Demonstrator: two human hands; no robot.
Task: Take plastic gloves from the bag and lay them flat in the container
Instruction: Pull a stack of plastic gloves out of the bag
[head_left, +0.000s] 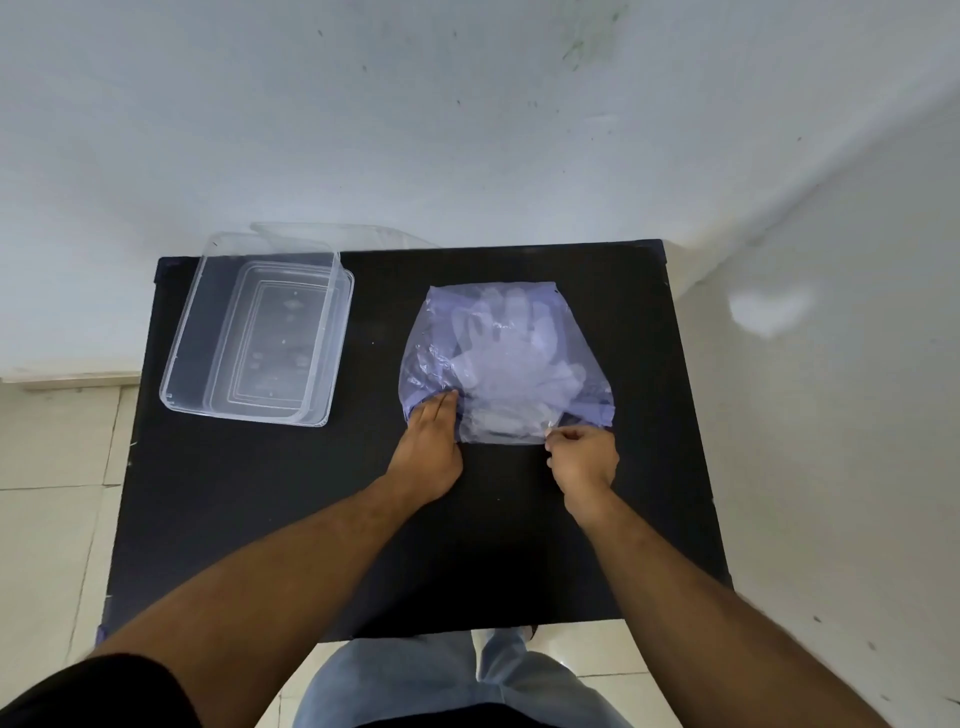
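A see-through bluish plastic bag (582, 364) lies on the black table (363, 519), its mouth toward me. Inside it a stack of clear plastic gloves (509, 353) shows, fingers pointing away. My left hand (431, 447) rests flat on the bag's near left corner, fingertips pressing the edge down. My right hand (584, 457) pinches the near edge of a glove at the bag's mouth between thumb and fingers. The clear rectangular container (208, 291) stands at the table's far left with nothing visible in it.
A clear lid (363, 236) leans behind the container against the white wall. The table's right edge is near a wall corner. Tiled floor lies to the left and below; my legs are at the table's near edge.
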